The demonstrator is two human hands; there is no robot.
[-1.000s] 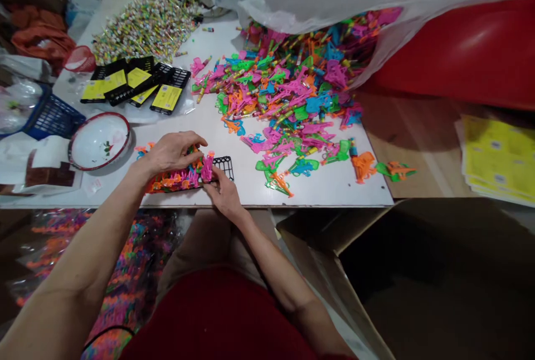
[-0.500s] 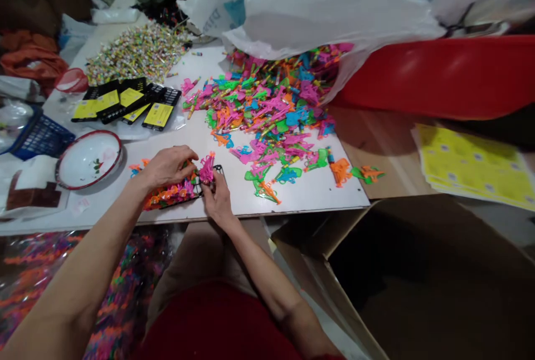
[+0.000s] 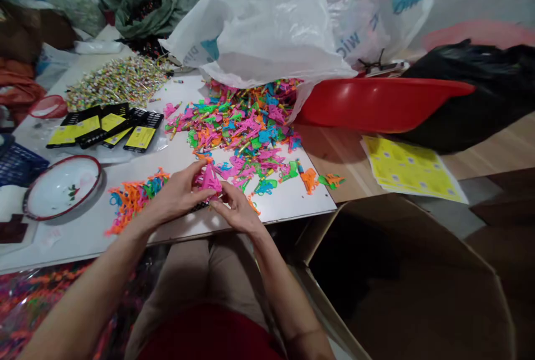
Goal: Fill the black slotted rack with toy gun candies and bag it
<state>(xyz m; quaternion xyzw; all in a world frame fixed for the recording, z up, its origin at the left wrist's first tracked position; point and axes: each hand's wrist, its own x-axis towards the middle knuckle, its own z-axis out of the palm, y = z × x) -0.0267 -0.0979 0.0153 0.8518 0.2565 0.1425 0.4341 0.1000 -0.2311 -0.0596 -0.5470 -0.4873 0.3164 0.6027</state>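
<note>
My left hand point(image 3: 181, 188) is closed around pink plastic toy guns point(image 3: 210, 180) standing near the table's front edge. From the other side, my right hand point(image 3: 239, 208) is closed with its fingertips pressed on the same pink pieces. Beneath them a bit of a black plastic rack point(image 3: 199, 207) shows; my hands hide most of it. Left of my left hand, orange, blue and green toy guns point(image 3: 136, 199) stand packed in a row. Beyond my hands lies a large loose heap of mixed-colour toy guns point(image 3: 246, 126).
A white enamel bowl point(image 3: 45, 187) stands at left, with black racks bearing yellow cards point(image 3: 140, 137) behind it. Farther back is a heap of small pieces point(image 3: 119, 81). A red basin point(image 3: 368, 106), yellow printed sheets point(image 3: 412, 168) and an open cardboard box point(image 3: 401, 209) are to the right.
The view has shifted, showing more of the right and back. My left hand has moved from over the packed row to the pink toy guns beside my right hand.
</note>
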